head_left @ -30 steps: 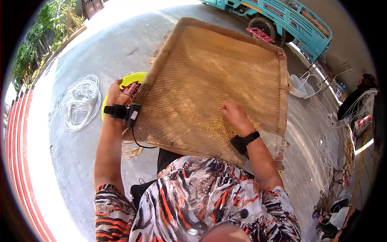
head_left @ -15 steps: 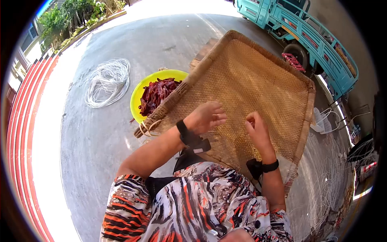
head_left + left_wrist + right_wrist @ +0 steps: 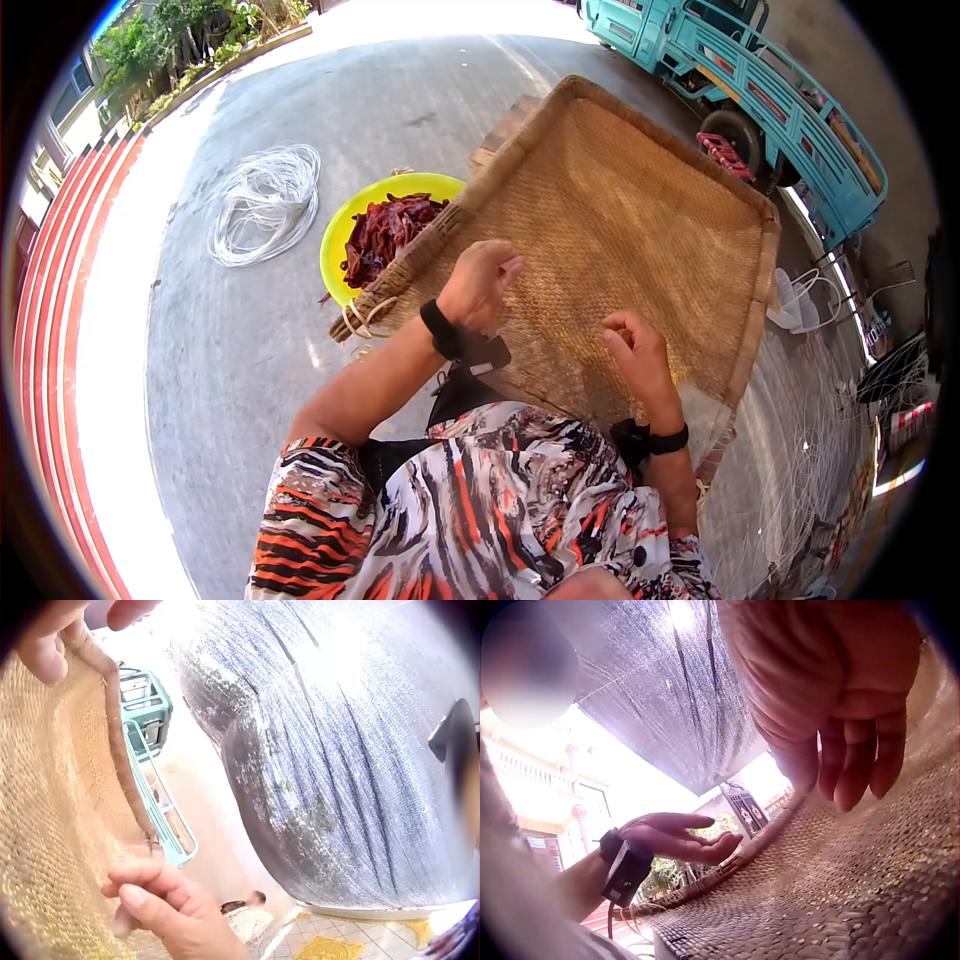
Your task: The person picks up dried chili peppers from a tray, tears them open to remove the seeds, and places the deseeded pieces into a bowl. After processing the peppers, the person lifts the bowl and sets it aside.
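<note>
A large woven tray (image 3: pixel 640 230) with a raised rim lies before the person, small yellow seed-like bits scattered over its near part. My left hand (image 3: pixel 480 285) hovers over its left side, fingers loosely bent and holding nothing visible. Across from it, my right hand (image 3: pixel 640 355) is above the near right part. Its fingers (image 3: pixel 847 769) hang loosely curled in the right wrist view, with nothing visible in them. Left of the tray sits a yellow-green basin (image 3: pixel 335 255) heaped with dark red dried chillies (image 3: pixel 385 240), partly covered by the tray's rim.
On the concrete to the left lies a coil of white cord (image 3: pixel 265 205). Red-edged steps (image 3: pixel 75 260) run along the far left. At the back right stands a turquoise cargo tricycle (image 3: pixel 750 90); a white plastic container (image 3: pixel 797 305) and loose white strands are on the right.
My left hand has come from the chilli basin to over the tray, then drawn slightly left. The right hand stays over the tray. The head view has turned left.
</note>
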`<state>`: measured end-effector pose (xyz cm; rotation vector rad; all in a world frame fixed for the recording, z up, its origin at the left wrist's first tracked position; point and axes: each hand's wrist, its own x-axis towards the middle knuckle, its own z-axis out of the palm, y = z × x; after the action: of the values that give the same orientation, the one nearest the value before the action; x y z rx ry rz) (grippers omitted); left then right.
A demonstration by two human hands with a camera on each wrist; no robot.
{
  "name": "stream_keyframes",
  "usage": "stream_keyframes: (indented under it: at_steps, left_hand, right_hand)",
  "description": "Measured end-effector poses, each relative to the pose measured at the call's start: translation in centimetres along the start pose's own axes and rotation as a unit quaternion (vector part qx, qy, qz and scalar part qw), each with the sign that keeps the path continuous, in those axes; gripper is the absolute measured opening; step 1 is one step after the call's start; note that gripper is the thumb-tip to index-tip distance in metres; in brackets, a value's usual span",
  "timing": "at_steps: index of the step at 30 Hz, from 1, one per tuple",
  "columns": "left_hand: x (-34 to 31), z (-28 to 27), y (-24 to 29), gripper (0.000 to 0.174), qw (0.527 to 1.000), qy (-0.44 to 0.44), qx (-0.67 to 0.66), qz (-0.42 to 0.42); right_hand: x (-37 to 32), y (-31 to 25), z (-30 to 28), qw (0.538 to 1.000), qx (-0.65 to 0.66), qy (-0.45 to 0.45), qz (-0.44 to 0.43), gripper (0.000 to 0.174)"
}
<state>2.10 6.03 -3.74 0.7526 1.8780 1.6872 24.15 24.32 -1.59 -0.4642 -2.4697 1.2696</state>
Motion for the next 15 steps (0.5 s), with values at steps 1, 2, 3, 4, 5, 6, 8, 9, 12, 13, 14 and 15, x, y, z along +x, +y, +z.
stream_keyframes:
  at_steps: [1,2,3,4,5,6,8,9,12,13,14,15]
  left_hand:
    - [-0.5,-1.8,2.4,0.015,0.953,0.022,0.286,0.095]
    - [0.9,-2.8,2.1,0.015,0.997,0.074,-0.033,0.008]
    - [2.3,-3.9,1.9,0.016,0.917,0.174,-0.359,-0.025]
    - [2.6,-5.1,3.3,0.021,0.875,0.232,-0.424,-0.019]
    - [3.5,-7.4,2.5,0.038,0.914,0.255,-0.314,-0.025]
    - [2.7,-7.4,4.2,0.046,0.918,0.269,-0.289,-0.029]
    - [3.1,-8.8,3.9,0.069,0.925,0.291,-0.242,-0.019]
    - [2.9,-8.9,4.0,0.070,0.934,0.258,-0.249,-0.014]
    - [3.5,-9.4,1.0,0.072,0.958,0.199,-0.203,-0.032]
    - [3.3,-9.0,1.0,0.071,0.973,0.175,-0.146,-0.044]
    - [3.2,-8.2,1.1,0.070,0.983,0.150,-0.087,-0.054]
    - [3.1,-7.8,1.2,0.069,0.990,0.124,-0.027,-0.065]
  right_hand:
    - [-0.3,0.7,-0.3,1.000,0.013,-0.003,0.016,0.014]
    - [-0.6,1.4,-0.6,0.999,0.025,-0.006,0.033,0.015]
    - [-0.8,2.0,-0.9,0.998,0.038,-0.009,0.048,0.015]
    - [-1.1,2.5,-1.0,0.998,0.048,0.003,0.052,0.015]
    - [-1.5,3.0,-1.1,0.997,0.058,0.015,0.055,0.015]
    - [-1.7,3.2,-1.3,0.996,0.068,0.027,0.057,0.015]
    - [-1.9,3.0,-2.6,0.995,0.038,0.056,0.068,0.017]
    - [-2.1,3.0,-3.3,0.994,0.024,0.071,0.075,0.018]
    - [-2.5,6.0,-6.1,0.984,-0.072,0.155,0.046,0.020]
    - [-2.6,6.6,-7.3,0.969,-0.149,0.187,0.055,0.024]
    - [-2.7,7.2,-8.4,0.948,-0.225,0.217,0.063,0.028]
    - [-2.8,7.9,-9.5,0.920,-0.298,0.247,0.071,0.031]
